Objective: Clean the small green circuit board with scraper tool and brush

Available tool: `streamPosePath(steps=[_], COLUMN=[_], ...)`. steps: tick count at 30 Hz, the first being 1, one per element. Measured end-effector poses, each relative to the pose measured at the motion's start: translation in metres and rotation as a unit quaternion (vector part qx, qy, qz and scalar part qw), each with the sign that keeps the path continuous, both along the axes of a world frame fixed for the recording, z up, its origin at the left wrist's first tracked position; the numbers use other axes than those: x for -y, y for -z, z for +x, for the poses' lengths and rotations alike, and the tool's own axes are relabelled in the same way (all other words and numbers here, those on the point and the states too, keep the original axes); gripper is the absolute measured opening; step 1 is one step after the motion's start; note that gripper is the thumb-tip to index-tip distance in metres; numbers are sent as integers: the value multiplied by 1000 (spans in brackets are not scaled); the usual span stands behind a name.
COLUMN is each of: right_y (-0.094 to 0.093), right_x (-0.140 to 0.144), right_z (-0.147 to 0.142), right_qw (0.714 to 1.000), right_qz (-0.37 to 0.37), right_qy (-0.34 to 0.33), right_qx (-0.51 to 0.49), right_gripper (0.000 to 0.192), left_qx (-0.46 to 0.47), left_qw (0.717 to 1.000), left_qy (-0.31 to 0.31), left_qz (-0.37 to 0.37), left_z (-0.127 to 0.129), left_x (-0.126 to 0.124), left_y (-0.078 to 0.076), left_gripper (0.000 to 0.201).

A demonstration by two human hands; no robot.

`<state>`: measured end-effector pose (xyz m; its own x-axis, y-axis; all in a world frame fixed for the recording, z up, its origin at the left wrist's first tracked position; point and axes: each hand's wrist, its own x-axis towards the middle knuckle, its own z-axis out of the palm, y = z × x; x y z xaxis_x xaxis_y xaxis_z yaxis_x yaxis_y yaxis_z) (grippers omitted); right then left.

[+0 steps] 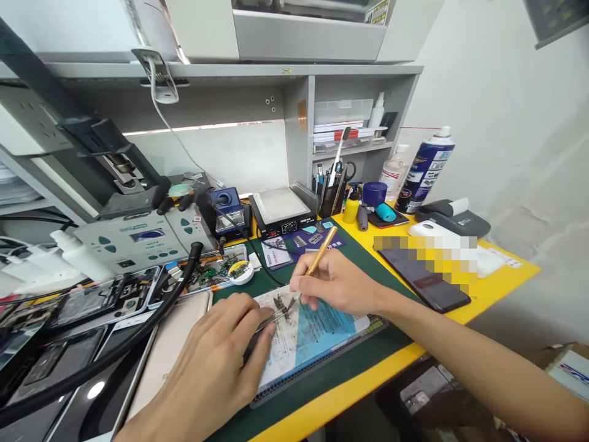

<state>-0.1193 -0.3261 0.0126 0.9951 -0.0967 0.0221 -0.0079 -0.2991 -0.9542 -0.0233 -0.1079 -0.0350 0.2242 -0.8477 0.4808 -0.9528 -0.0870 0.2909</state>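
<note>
My right hand (338, 279) grips a slim gold-handled blade tool (323, 248) like a pen, its pointed tip down at a small circuit board (281, 305). Metal tweezers (271, 318) are pinched in my left hand (216, 350), and their tips meet the same board from the left. Beneath the board lies a smudged blue-and-white booklet or box (317, 334), on a green mat (294, 416). Whether the blade tip touches the board I cannot tell.
A black hose (151, 325) curves over phone parts at left, before a hot-air station (142, 236). Behind are a parts tray (209, 270), a round tin (240, 272), and a heating plate (283, 209). A phone (423, 276) and a spray can (426, 169) are at right.
</note>
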Motion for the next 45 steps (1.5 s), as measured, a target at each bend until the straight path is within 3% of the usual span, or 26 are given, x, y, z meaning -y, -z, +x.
streamPosePath(steps=[9,45], right_y=[-6,-6], right_x=[-3,-3], right_z=[-1,-5], right_qw=[1000,999], right_qz=[24,23], right_qy=[7,-8], right_qx=[8,23], right_gripper=[16,15], left_qx=[-13,-1], left_qw=[999,999], left_qy=[2,2], left_qz=[-42,-52], left_z=[0,-2], left_x=[2,1], left_y=[3,1], left_gripper=[13,15])
